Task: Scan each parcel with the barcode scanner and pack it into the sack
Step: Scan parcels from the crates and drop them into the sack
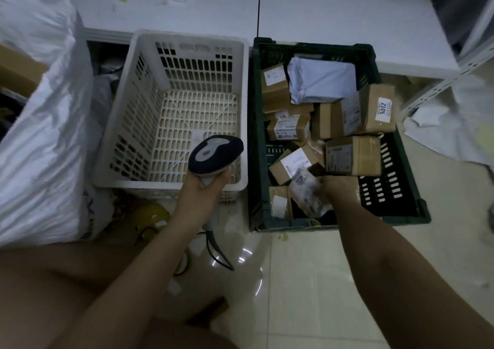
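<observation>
My left hand grips the handle of a black and grey barcode scanner, held over the near edge of the white basket; its cable hangs down toward the floor. My right hand reaches into the dark green crate and holds a brown cardboard parcel from below, fingers hidden under it. A clear plastic-wrapped parcel lies just left of that hand. Several more cardboard parcels and a pale grey mailer bag fill the crate. A large white sack stands at the left.
A white slotted basket with nothing in it sits between the sack and the crate. A white table edge runs behind both. A yellow object lies on the tiled floor near my left arm. A metal shelf frame stands right.
</observation>
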The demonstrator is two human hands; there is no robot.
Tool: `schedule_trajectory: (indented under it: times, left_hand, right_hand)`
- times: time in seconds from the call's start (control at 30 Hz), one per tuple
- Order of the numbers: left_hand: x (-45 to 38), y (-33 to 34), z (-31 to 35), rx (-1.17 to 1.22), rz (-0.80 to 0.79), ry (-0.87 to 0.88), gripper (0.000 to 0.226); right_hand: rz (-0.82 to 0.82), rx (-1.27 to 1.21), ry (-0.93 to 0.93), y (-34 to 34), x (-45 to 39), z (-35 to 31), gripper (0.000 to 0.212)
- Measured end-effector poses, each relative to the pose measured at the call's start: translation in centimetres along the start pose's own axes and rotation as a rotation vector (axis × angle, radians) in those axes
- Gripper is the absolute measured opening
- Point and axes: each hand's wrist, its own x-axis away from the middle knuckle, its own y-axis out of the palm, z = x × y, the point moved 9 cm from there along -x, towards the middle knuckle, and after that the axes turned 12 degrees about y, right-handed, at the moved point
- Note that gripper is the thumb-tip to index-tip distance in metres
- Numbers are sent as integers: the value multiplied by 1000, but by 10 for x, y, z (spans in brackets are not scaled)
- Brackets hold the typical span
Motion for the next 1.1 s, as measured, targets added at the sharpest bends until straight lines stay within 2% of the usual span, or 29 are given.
schedule_trajectory:
  times: [0.1, 0.2, 0.3, 0.37, 0.43, 0.53, 0.63, 0.73, 0.8, 0.83, 0.93, 0.97, 1.0, 1.1]
  left_hand:
    - [2, -3, 2, 7, -1, 7, 53]
    - [5, -8, 6, 24, 33, 14, 52]
    - [9, -14, 17, 51, 66, 50, 49]
    - [12, -22, 26, 112, 103, 74, 46]
    - [14, -32, 35, 170, 146, 95, 50]
    - [18, -55, 38, 239, 243, 109, 52]
    - [20, -78, 33, 259, 317, 96, 60]
    - [19, -92, 22, 222, 309, 79, 67]
    - [20, -99, 17, 242, 333, 40, 70]
    - [20, -102, 15, 261, 354, 22, 72]
    - [21, -108, 11, 328, 405, -3, 72]
    - [21, -108, 9, 354, 413, -17, 69]
    - [22, -108, 6, 384, 420, -35, 66]
    - [22, -101, 2, 445, 400, -60, 55]
  right_hand:
    - [84, -27, -10, -31, 14, -9, 30]
    - [147, -458, -180, -67, 46, -29, 28]
    - [27, -907, -390, -83, 109, -53, 21]
    - [-77, -1021, -501, -82, 147, -75, 20]
    - [-174, -991, -554, -68, 173, -97, 23]
    - [-230, -845, -654, -45, 203, -125, 29]
    - [-344, -749, -726, -24, 229, -150, 25]
    - [-313, -637, -786, -18, 247, -169, 22]
    - [-201, -659, -750, -21, 245, -168, 23]
    - [-170, -727, -710, -23, 242, -163, 31]
    - [-297, -1017, -511, -5, 232, -143, 69]
    - [-353, -1033, -448, 8, 232, -139, 74]
    - [-405, -1009, -407, 23, 235, -137, 71]
    - [-479, -1065, -366, 52, 245, -139, 32]
